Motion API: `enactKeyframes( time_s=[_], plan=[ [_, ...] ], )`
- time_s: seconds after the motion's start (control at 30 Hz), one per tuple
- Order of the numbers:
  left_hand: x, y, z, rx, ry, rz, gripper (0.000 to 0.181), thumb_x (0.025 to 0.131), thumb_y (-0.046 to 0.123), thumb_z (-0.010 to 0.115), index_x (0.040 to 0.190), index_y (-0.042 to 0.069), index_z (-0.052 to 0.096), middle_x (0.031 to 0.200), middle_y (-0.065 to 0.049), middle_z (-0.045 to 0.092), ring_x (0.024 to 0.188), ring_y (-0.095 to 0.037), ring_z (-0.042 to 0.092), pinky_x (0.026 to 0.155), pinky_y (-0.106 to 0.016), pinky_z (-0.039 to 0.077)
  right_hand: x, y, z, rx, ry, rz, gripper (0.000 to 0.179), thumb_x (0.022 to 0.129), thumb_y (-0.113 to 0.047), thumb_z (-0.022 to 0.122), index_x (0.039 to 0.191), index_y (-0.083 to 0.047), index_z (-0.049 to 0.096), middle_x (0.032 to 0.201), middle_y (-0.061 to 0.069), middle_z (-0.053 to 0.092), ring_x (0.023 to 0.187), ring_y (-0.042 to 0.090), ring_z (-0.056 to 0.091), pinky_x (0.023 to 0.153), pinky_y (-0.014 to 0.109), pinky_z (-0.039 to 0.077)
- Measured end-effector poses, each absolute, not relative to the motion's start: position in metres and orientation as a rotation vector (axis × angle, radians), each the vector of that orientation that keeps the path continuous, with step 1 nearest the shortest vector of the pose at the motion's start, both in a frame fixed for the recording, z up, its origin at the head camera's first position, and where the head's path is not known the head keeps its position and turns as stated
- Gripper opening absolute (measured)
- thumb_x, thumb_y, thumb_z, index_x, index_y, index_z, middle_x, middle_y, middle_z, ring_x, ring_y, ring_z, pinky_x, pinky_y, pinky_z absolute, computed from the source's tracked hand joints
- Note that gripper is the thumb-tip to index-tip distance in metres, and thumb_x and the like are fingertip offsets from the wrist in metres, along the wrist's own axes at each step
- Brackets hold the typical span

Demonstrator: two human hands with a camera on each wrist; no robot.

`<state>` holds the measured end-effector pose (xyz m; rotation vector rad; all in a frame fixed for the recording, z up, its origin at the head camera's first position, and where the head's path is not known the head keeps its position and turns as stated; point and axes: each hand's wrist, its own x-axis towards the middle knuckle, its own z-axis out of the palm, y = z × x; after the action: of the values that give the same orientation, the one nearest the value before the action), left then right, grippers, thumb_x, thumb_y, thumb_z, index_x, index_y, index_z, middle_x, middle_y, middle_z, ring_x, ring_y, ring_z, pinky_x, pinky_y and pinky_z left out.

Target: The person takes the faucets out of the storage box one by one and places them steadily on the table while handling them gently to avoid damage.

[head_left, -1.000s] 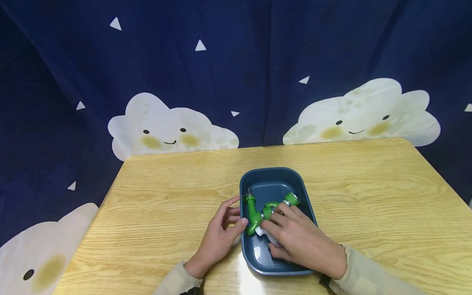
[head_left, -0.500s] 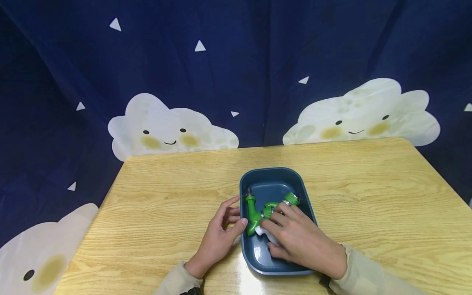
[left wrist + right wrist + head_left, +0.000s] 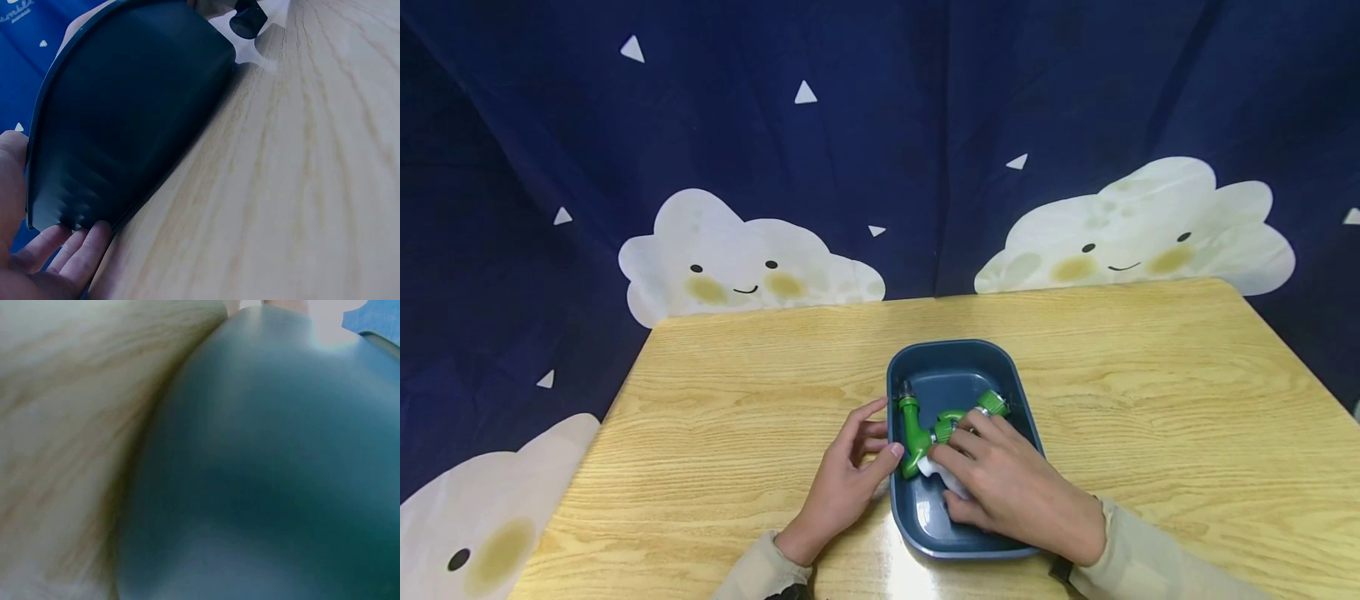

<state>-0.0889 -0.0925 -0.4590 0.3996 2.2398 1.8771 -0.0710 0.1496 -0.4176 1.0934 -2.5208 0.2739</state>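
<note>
A dark blue plastic tub (image 3: 936, 529) stands on the table. My left hand (image 3: 842, 479) holds its left wall, thumb over the rim; in the left wrist view the fingertips (image 3: 94, 240) touch the wall's outside. Inside the tub a green tap (image 3: 916, 433) lies along the left wall. Another green tap (image 3: 992, 404) lies partly beneath my right hand (image 3: 1011, 479). That hand reaches into the tub, its fingers curled over a white tap (image 3: 931, 469) whose spout-like end shows; the rest is hidden under the hand. In the right wrist view the tub's outer wall (image 3: 269, 437) fills most of the picture.
The wooden table (image 3: 760, 383) extends to both sides of the tub and behind it. A dark blue curtain (image 3: 895, 108) printed with clouds and white triangles hangs at the table's far edge and along the left.
</note>
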Motion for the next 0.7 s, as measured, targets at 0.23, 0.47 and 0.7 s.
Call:
enactKeyframes(
  time_s=[0.23, 0.47, 0.7],
  plan=[
    [-0.0885, -0.0924, -0.4580, 0.402, 2.240, 1.877, 0.060, 0.102, 0.018, 0.066, 0.156, 0.021, 0.042, 0.136, -0.018, 0.065, 0.113, -0.024, 0.069, 0.090, -0.024, 0.058, -0.0714, 0.1501, -0.4167, 1.091, -2.521, 0.286, 0.035, 0.081, -0.036, 0.079, 0.112, -0.020, 0.072, 0.100, -0.005, 0.076, 0.098, 0.015, 0.057, 0.088, 0.037, 0.053],
    [-0.0892, -0.0922, -0.4583, 0.399, 2.231, 1.879, 0.060, 0.102, 0.018, 0.066, 0.156, 0.021, 0.041, 0.136, -0.019, 0.064, 0.113, -0.025, 0.068, 0.090, -0.024, 0.059, -0.0716, 0.1508, -0.4164, 1.087, -2.531, 0.302, 0.035, 0.082, -0.036, 0.079, 0.112, -0.020, 0.073, 0.101, -0.006, 0.076, 0.099, 0.015, 0.057, 0.089, 0.038, 0.053],
    [-0.0900, -0.0917, -0.4585, 0.368, 2.225, 1.879, 0.059, 0.102, 0.019, 0.066, 0.156, 0.023, 0.042, 0.136, -0.017, 0.064, 0.114, -0.025, 0.068, 0.090, -0.024, 0.059, -0.0716, 0.1509, -0.4162, 1.075, -2.534, 0.327, 0.035, 0.082, -0.035, 0.079, 0.112, -0.019, 0.074, 0.101, -0.006, 0.076, 0.099, 0.015, 0.057, 0.088, 0.037, 0.052]
  ],
)
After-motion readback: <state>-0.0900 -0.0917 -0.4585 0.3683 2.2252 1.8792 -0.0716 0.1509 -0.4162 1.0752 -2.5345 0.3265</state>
